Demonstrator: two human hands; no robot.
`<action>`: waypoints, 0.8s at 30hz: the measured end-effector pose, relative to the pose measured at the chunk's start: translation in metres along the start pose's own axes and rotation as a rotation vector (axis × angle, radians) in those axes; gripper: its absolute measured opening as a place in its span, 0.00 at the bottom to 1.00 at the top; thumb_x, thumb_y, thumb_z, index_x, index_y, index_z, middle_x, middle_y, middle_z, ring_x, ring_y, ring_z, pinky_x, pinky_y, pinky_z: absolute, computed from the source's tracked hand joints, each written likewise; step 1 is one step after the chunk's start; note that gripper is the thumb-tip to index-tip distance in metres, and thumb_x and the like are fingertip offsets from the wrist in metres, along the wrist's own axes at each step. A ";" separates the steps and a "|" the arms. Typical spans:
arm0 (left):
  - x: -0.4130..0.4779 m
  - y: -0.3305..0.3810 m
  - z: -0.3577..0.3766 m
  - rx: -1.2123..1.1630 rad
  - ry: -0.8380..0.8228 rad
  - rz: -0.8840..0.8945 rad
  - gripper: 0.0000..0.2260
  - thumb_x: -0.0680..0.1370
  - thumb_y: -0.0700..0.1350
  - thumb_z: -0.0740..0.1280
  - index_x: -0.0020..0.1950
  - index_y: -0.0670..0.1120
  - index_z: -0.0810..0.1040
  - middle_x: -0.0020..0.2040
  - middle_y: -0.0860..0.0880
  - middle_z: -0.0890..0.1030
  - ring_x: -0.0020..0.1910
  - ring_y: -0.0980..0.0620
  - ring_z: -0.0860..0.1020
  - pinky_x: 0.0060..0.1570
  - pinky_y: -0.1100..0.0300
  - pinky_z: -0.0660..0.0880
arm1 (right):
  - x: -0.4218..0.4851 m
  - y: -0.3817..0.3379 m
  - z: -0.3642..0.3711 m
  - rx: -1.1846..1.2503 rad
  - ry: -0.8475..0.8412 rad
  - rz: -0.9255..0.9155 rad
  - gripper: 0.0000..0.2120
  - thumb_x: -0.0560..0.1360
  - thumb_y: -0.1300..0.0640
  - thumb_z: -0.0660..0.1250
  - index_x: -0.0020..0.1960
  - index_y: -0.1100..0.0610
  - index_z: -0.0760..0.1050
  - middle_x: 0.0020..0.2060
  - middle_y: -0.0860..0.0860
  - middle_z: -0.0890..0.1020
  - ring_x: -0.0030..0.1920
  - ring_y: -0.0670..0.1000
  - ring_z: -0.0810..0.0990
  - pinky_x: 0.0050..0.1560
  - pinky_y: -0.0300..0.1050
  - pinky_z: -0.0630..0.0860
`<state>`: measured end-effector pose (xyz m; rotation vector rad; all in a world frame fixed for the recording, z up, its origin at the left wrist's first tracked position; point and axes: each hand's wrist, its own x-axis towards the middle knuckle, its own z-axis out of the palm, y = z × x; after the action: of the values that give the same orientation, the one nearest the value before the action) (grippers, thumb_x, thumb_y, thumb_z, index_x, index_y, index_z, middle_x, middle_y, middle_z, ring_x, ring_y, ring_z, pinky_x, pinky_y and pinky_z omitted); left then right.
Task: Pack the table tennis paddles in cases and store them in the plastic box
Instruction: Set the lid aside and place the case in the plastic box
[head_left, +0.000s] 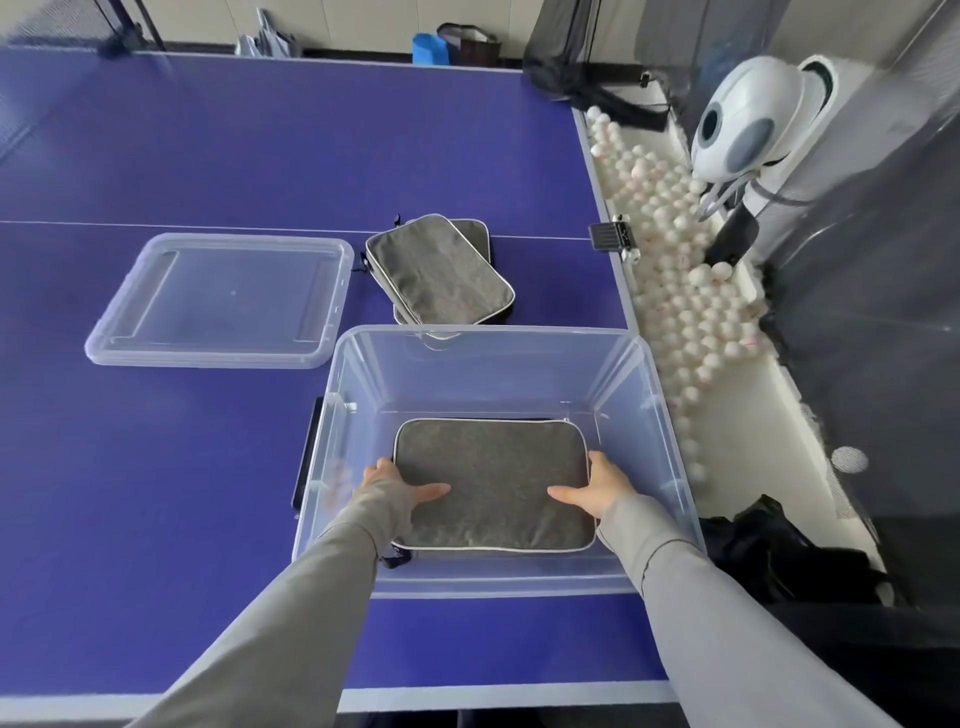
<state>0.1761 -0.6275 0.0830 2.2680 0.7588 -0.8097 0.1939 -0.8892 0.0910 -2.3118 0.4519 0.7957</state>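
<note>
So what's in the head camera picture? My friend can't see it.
A left hand and a right hand grip the sides of a flat grey fabric case inside a clear plastic box on a blue table tennis table. More grey cases lie stacked behind the box, beside its clear lid.

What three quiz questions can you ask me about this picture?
1. True or false: the lid is on the box.
2. What do the left hand and right hand grip?
3. Where do the other cases lie? A: on the lid. B: on the table, behind the box. C: on the floor.
Key: 1 false; 2 the case in the box; 3 B.
</note>
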 end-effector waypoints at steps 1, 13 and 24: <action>-0.002 0.000 -0.001 0.017 -0.013 -0.002 0.41 0.64 0.62 0.75 0.68 0.42 0.64 0.65 0.44 0.70 0.62 0.43 0.73 0.61 0.51 0.71 | -0.002 -0.001 -0.002 -0.008 0.012 -0.016 0.37 0.68 0.50 0.76 0.69 0.61 0.63 0.66 0.58 0.71 0.66 0.58 0.71 0.66 0.50 0.68; -0.042 0.024 -0.019 0.303 0.355 0.372 0.42 0.73 0.66 0.60 0.77 0.43 0.49 0.78 0.46 0.51 0.77 0.47 0.48 0.74 0.52 0.48 | -0.032 -0.066 -0.019 -0.201 0.252 -0.469 0.35 0.78 0.46 0.62 0.75 0.62 0.53 0.75 0.56 0.58 0.75 0.54 0.56 0.73 0.46 0.53; -0.073 -0.058 -0.101 0.216 0.659 0.250 0.38 0.76 0.66 0.52 0.77 0.45 0.46 0.79 0.50 0.46 0.77 0.50 0.43 0.75 0.53 0.42 | -0.073 -0.182 0.056 -0.363 0.160 -0.892 0.32 0.79 0.47 0.60 0.75 0.62 0.54 0.75 0.58 0.58 0.75 0.55 0.55 0.73 0.46 0.51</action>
<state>0.1249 -0.5413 0.1775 2.7884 0.6595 -0.0071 0.2062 -0.7103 0.1881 -2.5372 -0.6907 0.2515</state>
